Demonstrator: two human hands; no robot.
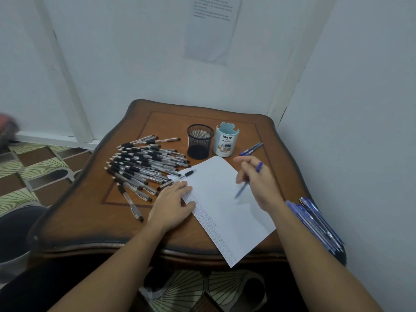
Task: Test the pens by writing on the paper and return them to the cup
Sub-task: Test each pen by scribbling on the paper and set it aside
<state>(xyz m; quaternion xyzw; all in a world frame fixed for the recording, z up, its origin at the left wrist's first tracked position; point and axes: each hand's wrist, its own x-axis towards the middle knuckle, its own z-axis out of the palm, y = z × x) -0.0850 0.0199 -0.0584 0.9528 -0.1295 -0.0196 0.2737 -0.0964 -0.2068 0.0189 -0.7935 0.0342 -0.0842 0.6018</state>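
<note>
Now my right hand (258, 185) pinches a slim blue pen (242, 190) between thumb and curled fingers. Its tip angles down and left over the middle of the white sheet of paper (225, 221), but the blur stops me telling whether it touches. My left hand (173, 203) lies flat, fingers straight and together, pressing the sheet's left edge beside the rows of small test marks.

To do this well I should press that palm down so the sheet cannot slide on the brown wooden table (90, 210). Then I set the tip lightly on bare paper right of the marks and draw 1 short stroke, enough to show ink.

The pen probably goes next to the far side, where the black mesh cup (200, 140) and the pale blue plastic organiser cup (225, 140) stand just beside each other. I cannot tell which is meant.
</note>
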